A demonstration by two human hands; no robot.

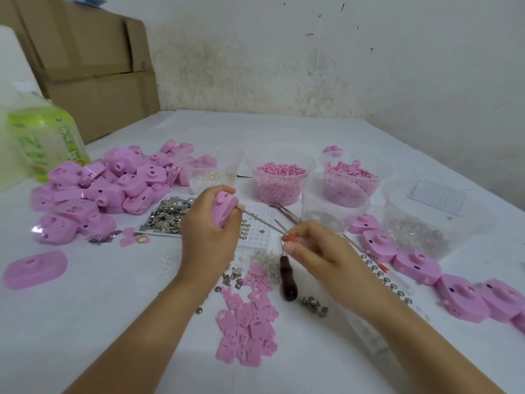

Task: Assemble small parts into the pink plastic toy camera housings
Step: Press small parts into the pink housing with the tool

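Note:
My left hand (208, 234) grips a pink toy camera housing (224, 207), lifted above the table at centre. My right hand (315, 250) pinches thin metal tweezers (262, 221) whose tips reach into the housing's side. A heap of pink housings (113, 184) lies at the left. A row of housings (417, 263) runs along the right. Flat pink parts (247, 328) are scattered between my forearms. Small metal pieces (167, 214) fill a white tray, next to a white perforated tray (258, 227).
Clear tubs hold pink beads (279, 180), pink clips (350, 177), rings (213, 172) and clear bits (420, 231). An awl with a dark handle (287, 277) lies near my right wrist. One housing (35, 268) lies alone at the far left. A green bottle (42, 140) and cardboard boxes (93, 66) stand behind it.

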